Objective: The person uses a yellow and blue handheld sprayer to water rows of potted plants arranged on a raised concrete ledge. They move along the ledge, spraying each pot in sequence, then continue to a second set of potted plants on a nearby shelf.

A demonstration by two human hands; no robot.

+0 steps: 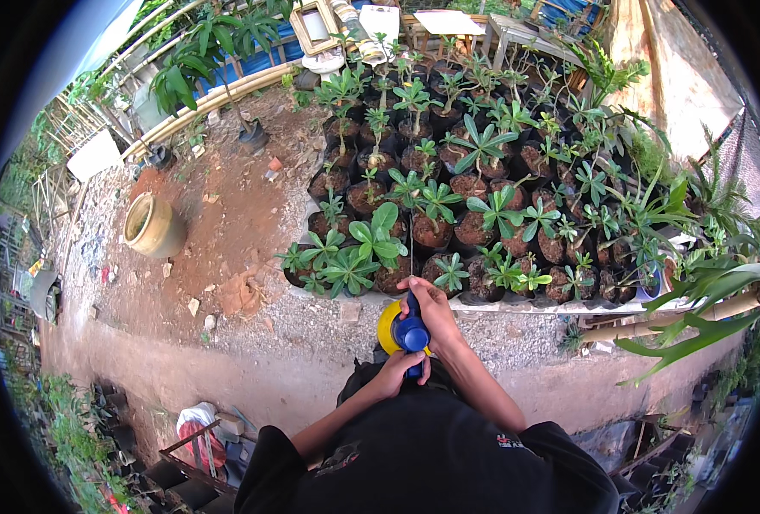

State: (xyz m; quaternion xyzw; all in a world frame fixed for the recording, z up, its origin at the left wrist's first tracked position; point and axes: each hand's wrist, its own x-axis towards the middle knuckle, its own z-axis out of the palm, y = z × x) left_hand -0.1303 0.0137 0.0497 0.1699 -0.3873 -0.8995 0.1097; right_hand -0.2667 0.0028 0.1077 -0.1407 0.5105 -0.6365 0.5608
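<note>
In front of my body I hold a pump pressure sprayer with a yellow tank (pixel 388 326) and a blue pump head (pixel 413 335). Around its blue upper part, at the far side, curls my right hand (pixel 436 315). My left hand (pixel 400 372) grips the blue part nearest my body. A thin pale line runs from the sprayer's front towards the plants; whether it is a water jet or a rod, I cannot tell. Beyond it stand rows of young succulent plants, probably adeniums (pixel 451 273), in black grow bags of brown soil (pixel 431 232).
A beige pot (pixel 155 225) rests tilted on the bare soil at left. Behind it is a potted sapling (pixel 251 136). Bamboo poles (pixel 213 103) edge the plot. Staghorn-like fronds (pixel 675 347) reach in from the right. A metal frame (pixel 190 443) stands at lower left.
</note>
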